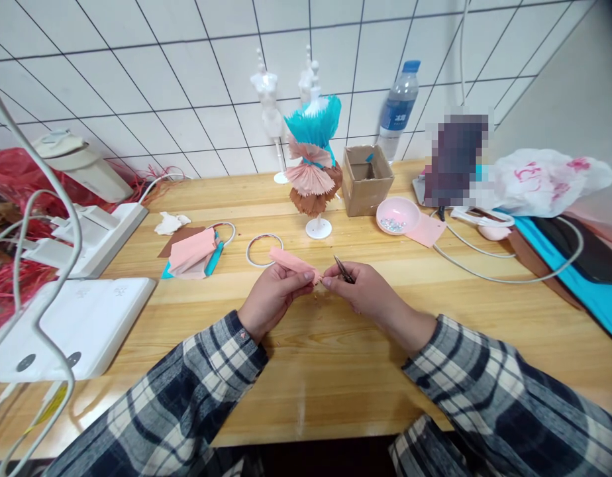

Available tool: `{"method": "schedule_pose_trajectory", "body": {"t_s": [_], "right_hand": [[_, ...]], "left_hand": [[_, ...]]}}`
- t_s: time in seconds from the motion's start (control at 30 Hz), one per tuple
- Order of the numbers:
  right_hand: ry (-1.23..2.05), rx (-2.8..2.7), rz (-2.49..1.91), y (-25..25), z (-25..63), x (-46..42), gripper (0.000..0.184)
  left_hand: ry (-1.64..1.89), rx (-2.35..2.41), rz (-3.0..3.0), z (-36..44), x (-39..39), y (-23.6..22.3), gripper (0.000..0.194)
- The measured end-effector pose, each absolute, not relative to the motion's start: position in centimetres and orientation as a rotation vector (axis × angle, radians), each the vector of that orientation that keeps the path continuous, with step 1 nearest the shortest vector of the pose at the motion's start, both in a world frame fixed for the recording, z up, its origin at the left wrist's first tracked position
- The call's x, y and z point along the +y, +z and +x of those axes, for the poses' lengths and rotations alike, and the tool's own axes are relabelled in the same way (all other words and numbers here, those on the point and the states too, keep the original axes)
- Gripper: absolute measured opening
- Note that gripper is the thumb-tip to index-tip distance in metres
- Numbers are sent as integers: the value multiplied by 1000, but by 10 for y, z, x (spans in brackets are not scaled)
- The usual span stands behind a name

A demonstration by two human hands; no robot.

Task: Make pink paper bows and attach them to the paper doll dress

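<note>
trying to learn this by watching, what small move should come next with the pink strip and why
Probably have the right hand gently tease at the end of the pink paper strip: that end looks ragged, the left hand pinches the strip near it, and the pointed metal tool in the right hand sits clear of the paper.

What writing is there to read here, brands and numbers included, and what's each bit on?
"冰", apparently, on the blue bottle label; the next character is too blurred.
Crumpled plastic bag: pink-red print, unreadable.
White flat box: faint grey markings, too small to read.
Yellow cable tag: unreadable.
</note>
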State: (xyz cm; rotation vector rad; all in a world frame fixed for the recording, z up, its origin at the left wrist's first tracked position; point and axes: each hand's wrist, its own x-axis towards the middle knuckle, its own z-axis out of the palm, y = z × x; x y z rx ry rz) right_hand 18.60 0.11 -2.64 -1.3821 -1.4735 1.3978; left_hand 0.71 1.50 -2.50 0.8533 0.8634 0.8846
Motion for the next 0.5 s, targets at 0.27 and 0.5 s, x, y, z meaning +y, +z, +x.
{"method": "schedule_pose_trajectory", "body": {"t_s": [0.27,0.5], "right_hand": [[1377,-1542,-1406,-29,187,3,33],[1256,-1559,-1389,-31,183,-4,36]], "left_hand": [[896,856,838,7,16,-24,13],[963,887,742,7,15,-24,17]]}}
